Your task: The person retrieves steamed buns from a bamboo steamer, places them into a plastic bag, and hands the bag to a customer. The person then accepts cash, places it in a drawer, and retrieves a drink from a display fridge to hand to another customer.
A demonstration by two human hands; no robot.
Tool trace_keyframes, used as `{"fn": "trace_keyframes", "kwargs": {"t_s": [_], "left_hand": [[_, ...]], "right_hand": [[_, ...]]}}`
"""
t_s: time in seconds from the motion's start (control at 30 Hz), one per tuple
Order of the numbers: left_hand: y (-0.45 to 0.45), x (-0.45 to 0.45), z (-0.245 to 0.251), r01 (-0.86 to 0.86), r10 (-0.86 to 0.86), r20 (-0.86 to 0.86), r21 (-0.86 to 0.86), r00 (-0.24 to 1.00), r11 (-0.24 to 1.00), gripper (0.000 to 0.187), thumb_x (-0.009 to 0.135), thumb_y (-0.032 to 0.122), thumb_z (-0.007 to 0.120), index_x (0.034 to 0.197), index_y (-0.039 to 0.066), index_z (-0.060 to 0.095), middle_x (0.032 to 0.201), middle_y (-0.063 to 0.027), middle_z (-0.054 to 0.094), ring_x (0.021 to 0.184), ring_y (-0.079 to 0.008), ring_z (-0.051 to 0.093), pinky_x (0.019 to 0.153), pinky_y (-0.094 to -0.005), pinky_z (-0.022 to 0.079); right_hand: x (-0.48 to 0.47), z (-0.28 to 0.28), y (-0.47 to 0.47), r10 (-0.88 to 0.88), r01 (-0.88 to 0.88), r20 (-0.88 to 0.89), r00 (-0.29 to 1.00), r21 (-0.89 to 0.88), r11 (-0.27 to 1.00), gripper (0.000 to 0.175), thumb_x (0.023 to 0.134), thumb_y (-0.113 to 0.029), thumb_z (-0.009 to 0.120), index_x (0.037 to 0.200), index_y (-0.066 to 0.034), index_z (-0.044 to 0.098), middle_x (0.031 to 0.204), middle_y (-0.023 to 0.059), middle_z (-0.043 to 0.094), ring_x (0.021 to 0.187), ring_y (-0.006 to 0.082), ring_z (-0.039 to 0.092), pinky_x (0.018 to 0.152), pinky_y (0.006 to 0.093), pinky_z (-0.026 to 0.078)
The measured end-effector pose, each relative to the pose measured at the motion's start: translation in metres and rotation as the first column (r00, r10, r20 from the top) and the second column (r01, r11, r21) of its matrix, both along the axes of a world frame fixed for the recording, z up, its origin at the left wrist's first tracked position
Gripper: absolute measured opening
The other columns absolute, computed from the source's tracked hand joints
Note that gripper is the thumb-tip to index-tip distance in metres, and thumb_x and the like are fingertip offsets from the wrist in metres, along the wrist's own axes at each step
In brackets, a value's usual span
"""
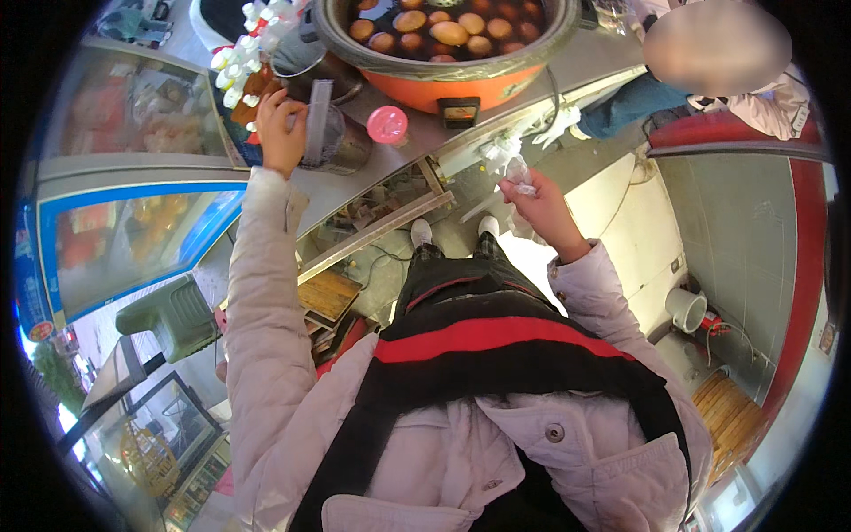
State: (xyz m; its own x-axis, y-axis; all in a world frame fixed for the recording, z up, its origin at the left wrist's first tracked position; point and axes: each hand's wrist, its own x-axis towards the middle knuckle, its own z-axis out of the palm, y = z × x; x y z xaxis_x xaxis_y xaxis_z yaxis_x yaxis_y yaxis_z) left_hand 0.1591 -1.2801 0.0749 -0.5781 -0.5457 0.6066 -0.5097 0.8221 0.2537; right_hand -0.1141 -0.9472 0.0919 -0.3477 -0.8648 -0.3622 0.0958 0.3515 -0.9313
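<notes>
My left hand (282, 132) is at a metal container (340, 143) on the counter, its fingers bent near a flat upright translucent strip (320, 120); whether it grips anything is unclear. Beside the container stands a pink-lidded jar (387, 125). Behind it, an orange electric cooker (399, 83) holds many brown eggs (449, 33) in dark liquid. To the right and away from the counter, my right hand (542, 206) holds a crumpled clear plastic bag (520, 178).
White-capped bottles (233, 66) crowd the counter's left part, next to a glass-doored fridge (139, 233). An open drawer (379, 233) juts out below the counter (425, 136). Plastic bags (558, 126) hang at the counter's edge. Another person (631, 100) is at the upper right. A cable hangs from the cooker.
</notes>
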Motion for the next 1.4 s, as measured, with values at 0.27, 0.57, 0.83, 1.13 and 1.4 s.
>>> {"fn": "trace_keyframes", "kwargs": {"t_s": [0.27, 0.57, 0.83, 1.13, 1.4], "left_hand": [[0.134, -0.055, -0.027, 0.104, -0.031, -0.153, 0.501, 0.988, 0.859, 0.036, 0.08, 0.014, 0.064, 0.111, 0.001, 0.053, 0.114, -0.0174, 0.053, 0.104, -0.0298, 0.051, 0.093, -0.037, 0.037], [0.104, -0.12, -0.111, 0.277, 0.325, -0.547, 0.748, 0.771, 0.603, 0.038, 0.075, 0.006, 0.071, 0.11, 0.003, 0.054, 0.105, -0.0066, 0.059, 0.093, -0.0163, 0.057, 0.084, -0.0298, 0.045], [0.224, -0.192, 0.039, 0.644, -0.494, -0.414, 0.512, 0.765, 0.569, 0.042, 0.075, 0.009, 0.07, 0.112, 0.0, 0.052, 0.107, -0.0101, 0.058, 0.097, -0.0172, 0.056, 0.085, -0.0291, 0.045], [0.268, -0.409, 0.072, 0.737, -0.341, -0.656, 0.56, 0.673, 0.379, 0.045, 0.069, 0.015, 0.076, 0.104, 0.0, 0.053, 0.096, -0.0123, 0.061, 0.086, -0.0209, 0.06, 0.074, -0.0326, 0.047], [0.252, -0.5, 0.07, 0.819, -0.316, -0.756, 0.548, 0.573, 0.173, 0.045, 0.071, 0.015, 0.076, 0.107, 0.001, 0.053, 0.097, -0.0061, 0.062, 0.086, -0.0116, 0.059, 0.074, -0.0264, 0.048]], "right_hand": [[-0.087, -0.007, 0.018, -0.427, 0.428, 0.031, 0.904, -0.066, 0.901, 0.02, 0.087, -0.016, 0.057, 0.099, -0.0009, 0.064, 0.079, 0.0017, 0.063, 0.049, 0.0018, 0.04, 0.043, 0.0169, 0.03], [-0.14, 0.009, 0.044, -0.485, 0.451, -0.205, 0.85, -0.191, 0.872, 0.021, 0.089, -0.021, 0.054, 0.098, -0.0036, 0.063, 0.073, -0.0031, 0.058, 0.051, 0.0019, 0.041, 0.046, 0.0167, 0.032], [-0.23, 0.03, 0.072, -0.633, 0.582, -0.388, 0.67, -0.256, 0.772, 0.018, 0.085, -0.017, 0.06, 0.087, 0.001, 0.061, 0.073, 0.0103, 0.065, 0.05, 0.014, 0.055, 0.047, 0.0277, 0.044], [-0.305, 0.016, 0.073, -0.631, 0.508, -0.666, 0.397, -0.414, 0.756, 0.024, 0.086, -0.023, 0.057, 0.086, 0.001, 0.062, 0.065, 0.0151, 0.06, 0.057, 0.0228, 0.058, 0.052, 0.0334, 0.045], [-0.356, 0.007, 0.081, -0.843, 0.549, -0.328, 0.426, -0.647, 0.529, 0.054, 0.093, -0.043, 0.042, 0.087, 0.0074, 0.061, 0.072, 0.0206, 0.063, 0.063, 0.028, 0.059, 0.058, 0.0364, 0.046]]}}
